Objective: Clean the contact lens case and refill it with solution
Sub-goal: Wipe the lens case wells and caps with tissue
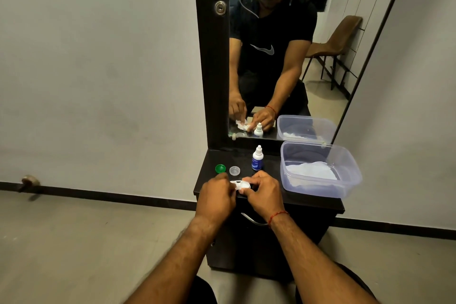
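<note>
The white contact lens case [239, 184] is held between both hands just above the front of the black dresser top [306, 198]. My left hand [216, 198] grips its left end; the mirror reflection shows a bit of white tissue at those fingers. My right hand [264, 192] pinches its right end. Two loose caps lie behind the hands: a green cap [220, 168] and a clear cap [234, 170]. The solution bottle [257, 158], white with a blue label, stands upright and capped behind my right hand.
A clear plastic tub [345, 175] holding white tissue sits on the right of the dresser top. A mirror [283, 57] rises behind the dresser. A drawer handle [251, 220] sits below my right wrist. Grey floor lies on both sides.
</note>
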